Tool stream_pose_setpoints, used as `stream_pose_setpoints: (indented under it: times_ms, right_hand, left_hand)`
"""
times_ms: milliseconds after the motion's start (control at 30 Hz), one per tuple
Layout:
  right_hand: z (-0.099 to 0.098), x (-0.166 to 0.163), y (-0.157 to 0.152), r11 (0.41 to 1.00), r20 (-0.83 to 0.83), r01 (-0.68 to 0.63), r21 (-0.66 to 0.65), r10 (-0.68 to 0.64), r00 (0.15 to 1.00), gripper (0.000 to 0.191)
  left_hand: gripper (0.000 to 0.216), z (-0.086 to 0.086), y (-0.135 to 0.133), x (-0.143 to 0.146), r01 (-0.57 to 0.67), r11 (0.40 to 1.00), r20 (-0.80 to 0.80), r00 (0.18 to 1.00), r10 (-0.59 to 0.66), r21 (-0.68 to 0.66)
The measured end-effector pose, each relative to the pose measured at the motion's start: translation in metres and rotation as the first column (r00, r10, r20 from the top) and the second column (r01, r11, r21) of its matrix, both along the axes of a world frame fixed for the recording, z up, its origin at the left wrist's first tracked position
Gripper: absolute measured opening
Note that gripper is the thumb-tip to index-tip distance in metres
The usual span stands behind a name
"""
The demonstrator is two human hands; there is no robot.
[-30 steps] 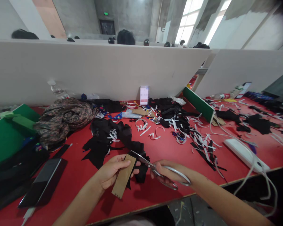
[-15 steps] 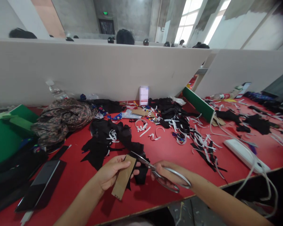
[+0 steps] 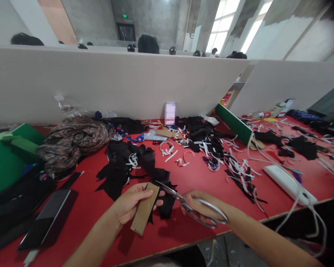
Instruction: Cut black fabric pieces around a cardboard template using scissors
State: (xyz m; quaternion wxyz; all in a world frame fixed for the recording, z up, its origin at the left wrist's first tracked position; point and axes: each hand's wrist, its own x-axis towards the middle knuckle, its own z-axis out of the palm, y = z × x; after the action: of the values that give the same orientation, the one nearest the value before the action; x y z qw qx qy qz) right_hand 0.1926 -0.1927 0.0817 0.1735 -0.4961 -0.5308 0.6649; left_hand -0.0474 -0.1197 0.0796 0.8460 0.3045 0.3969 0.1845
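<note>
My left hand (image 3: 129,205) pinches a narrow strip of brown cardboard (image 3: 145,209) with black cloth (image 3: 157,193) behind it, the thumb on the front and the fingers behind. My right hand (image 3: 196,204) is wrapped round the handles of a pair of metal scissors (image 3: 211,211). The blades point left and reach the upper edge of the black cloth beside the cardboard. Whether the blades are fully closed cannot be made out. More black fabric pieces (image 3: 128,163) lie just beyond my left hand, with a small tangle of white strips on them.
Black scraps and white strips (image 3: 241,170) litter the red table (image 3: 183,178). A patterned cloth bundle (image 3: 78,141) and a dark phone (image 3: 46,218) lie left. A lit phone (image 3: 170,113) leans on the grey partition (image 3: 122,81). Right are a green divider (image 3: 235,122) and a white power strip (image 3: 291,185) with cables.
My right hand and the scissors have shifted slightly to the right, and the handle loops look a little lower. The cardboard in my left hand has moved very slightly left.
</note>
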Motion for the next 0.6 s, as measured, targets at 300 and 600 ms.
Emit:
stream_pose_setpoints:
  times_ms: [300, 600]
  right_hand:
    - [-0.0033, 0.0007, 0.0021, 1.000, -0.057, -0.008, -0.003, 0.008, 0.998, 0.062]
    - [-0.0050, 0.0009, 0.0017, 1.000, -0.062, -0.017, 0.020, 0.018, 0.998, 0.063]
  left_hand:
    - [0.028, 0.0036, -0.0035, 0.0037, 0.012, 1.000, 0.024, 1.000, -0.012, -0.009]
    - [0.030, 0.0021, -0.0047, 0.0049, 0.053, 0.999, 0.031, 0.998, -0.053, -0.002]
